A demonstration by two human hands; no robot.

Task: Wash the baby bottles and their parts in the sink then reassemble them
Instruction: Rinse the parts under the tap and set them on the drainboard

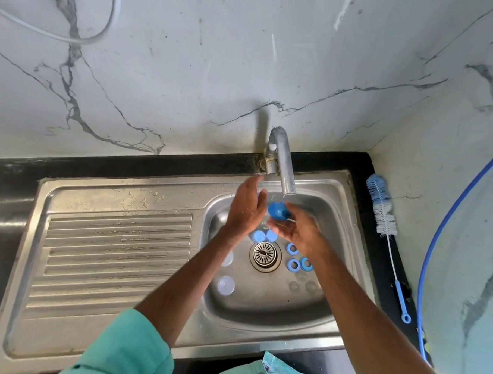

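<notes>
Under the steel tap (286,171), my right hand (300,231) holds a blue bottle cap (278,210) over the sink basin (262,309). My left hand (246,206) is beside the cap with straight fingers raised, its palm next to it. On the basin floor lie two light blue caps (263,236) above the drain (265,254), three blue collar rings (296,259) to the drain's right, clear domed covers (225,285) at the left and clear nipples (303,285) at the lower right.
A ribbed steel drainboard (115,254) lies left of the basin. A blue and white bottle brush (383,221) rests on the black counter at the right. A blue hose (441,237) curves along the right wall. Marble wall rises behind.
</notes>
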